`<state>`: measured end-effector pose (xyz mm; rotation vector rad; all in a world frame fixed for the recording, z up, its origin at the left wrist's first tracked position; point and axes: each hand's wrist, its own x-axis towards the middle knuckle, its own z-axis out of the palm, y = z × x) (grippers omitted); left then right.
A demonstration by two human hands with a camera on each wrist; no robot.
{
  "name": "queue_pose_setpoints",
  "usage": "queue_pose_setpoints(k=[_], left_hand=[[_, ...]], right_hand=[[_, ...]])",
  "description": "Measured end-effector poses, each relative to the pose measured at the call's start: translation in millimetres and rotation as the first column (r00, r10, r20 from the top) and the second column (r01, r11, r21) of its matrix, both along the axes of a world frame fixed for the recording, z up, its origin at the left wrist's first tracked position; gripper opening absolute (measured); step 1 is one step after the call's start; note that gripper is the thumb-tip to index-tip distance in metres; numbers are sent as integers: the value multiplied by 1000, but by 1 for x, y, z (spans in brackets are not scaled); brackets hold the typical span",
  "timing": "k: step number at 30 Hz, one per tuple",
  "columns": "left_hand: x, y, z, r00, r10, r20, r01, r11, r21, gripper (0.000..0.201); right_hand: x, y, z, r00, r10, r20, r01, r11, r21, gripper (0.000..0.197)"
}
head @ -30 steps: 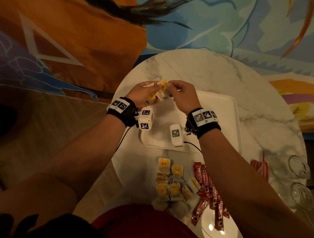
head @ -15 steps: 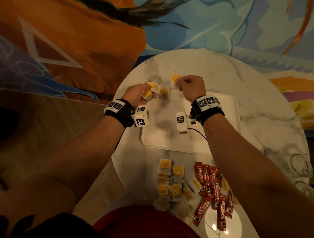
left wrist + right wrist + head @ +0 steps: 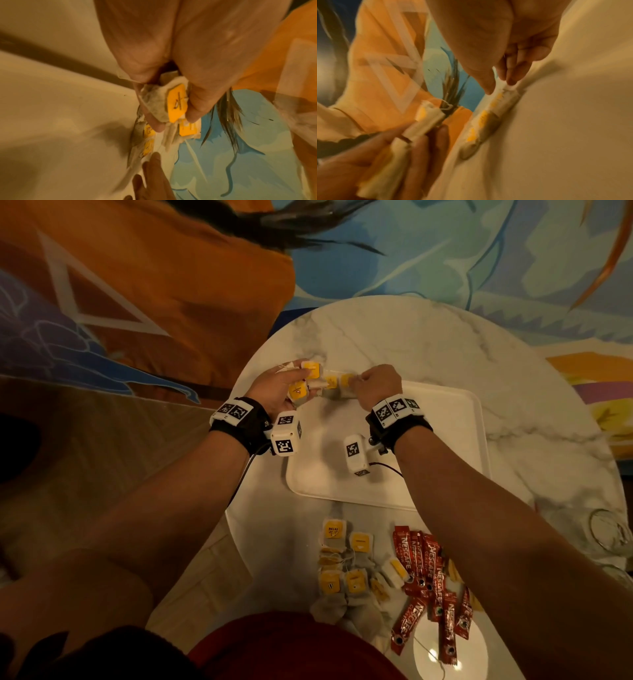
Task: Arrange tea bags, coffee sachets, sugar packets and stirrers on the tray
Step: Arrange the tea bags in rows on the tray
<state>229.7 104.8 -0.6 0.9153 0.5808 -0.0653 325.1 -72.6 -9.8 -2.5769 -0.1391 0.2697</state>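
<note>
My left hand (image 3: 291,385) grips a bunch of tea bags (image 3: 176,104) with yellow tags, just left of the white tray's (image 3: 445,446) far left corner. Two tea bags (image 3: 337,385) lie in a row at that corner. My right hand (image 3: 358,381) pinches the end of the right one (image 3: 506,88) against the tray. A loose pile of tea bags (image 3: 346,563) and several red coffee sachets (image 3: 424,577) lie on the marble table (image 3: 394,337) near my body. Sugar packets and stirrers do not show.
Clear glasses (image 3: 609,532) stand at the table's right edge, partly behind my right forearm. A round white plate (image 3: 455,655) sits under the sachets at the near edge. A painted wall or floor surrounds the small round table.
My right hand has come down from above the far edge and set its tea bag on the tray beside the first one. The left hand still holds its bunch, a little further left.
</note>
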Motion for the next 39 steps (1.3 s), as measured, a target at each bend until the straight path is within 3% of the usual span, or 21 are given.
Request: queue_pose_setpoints(k=[3, 6, 8, 12, 16, 18, 25, 27, 35, 39], left_hand=[[-1, 1, 0, 1000, 13, -29, -12, 1000, 20, 41], [-2, 0, 2, 999, 19, -39, -18, 999, 33, 39], [-2, -2, 5, 1000, 0, -16, 1, 999, 50, 31], [-3, -3, 7, 998, -53, 33, 51, 996, 68, 21], [-4, -1, 7, 998, -57, -15, 58, 989, 139, 30], [-4, 1, 5, 999, -36, -17, 37, 994, 101, 32], [-11, 13, 11, 993, 72, -92, -76, 997, -35, 10], [-14, 18, 11, 989, 104, -102, -111, 992, -64, 15], [-32, 32, 7, 981, 151, -123, -170, 972, -160, 32], [-38, 30, 0, 985, 139, -100, -153, 976, -158, 46]], right_hand=[[-3, 6, 12, 999, -18, 51, 8, 981, 195, 43], [-16, 15, 29, 999, 44, 17, -47, 876, 481, 27], [-25, 19, 35, 995, 103, -2, -85, 830, 552, 20], [-32, 22, 27, 989, 146, -28, -107, 831, 546, 30], [-41, 23, 19, 984, 175, -35, -125, 816, 564, 13], [-44, 25, 21, 987, 158, -25, -115, 809, 577, 10], [-35, 31, 37, 996, 92, 18, -85, 807, 585, 13], [-35, 34, 34, 997, 83, -6, -65, 821, 567, 14], [-51, 40, -3, 991, 114, -73, -89, 953, 290, 28], [-55, 41, -8, 989, 99, -107, -77, 978, 193, 22]])
